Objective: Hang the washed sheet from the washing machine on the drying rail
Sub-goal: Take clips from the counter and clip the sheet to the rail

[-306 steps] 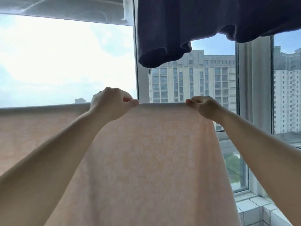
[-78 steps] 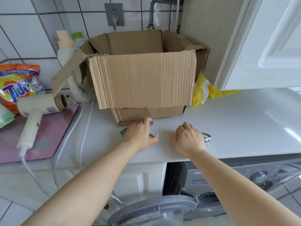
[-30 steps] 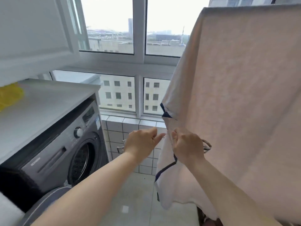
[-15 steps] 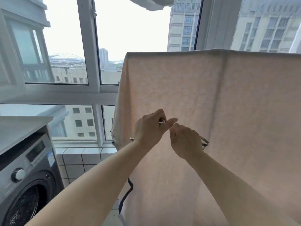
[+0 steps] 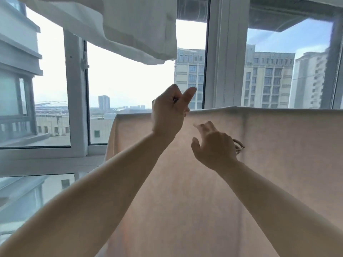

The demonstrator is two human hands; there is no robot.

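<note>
Sheet (image 5: 222, 182), pale pink, hangs draped over its top fold before the window (image 5: 130, 89). Left hand (image 5: 168, 113) pinches a small clip at that top edge; right hand (image 5: 213, 145) curls around metal clips (image 5: 239, 146) below.

We see a pale peach sheet (image 5: 232, 182), plain and unpatterned; a white cloth (image 5: 130, 25) above it; white window frames (image 5: 76, 89); beige buildings (image 5: 269, 80) under blue sky.

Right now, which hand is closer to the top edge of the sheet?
Left. The left hand is raised right at the sheet's top fold, overlapping it, while the right hand is lower, in front of the hanging cloth.
</note>
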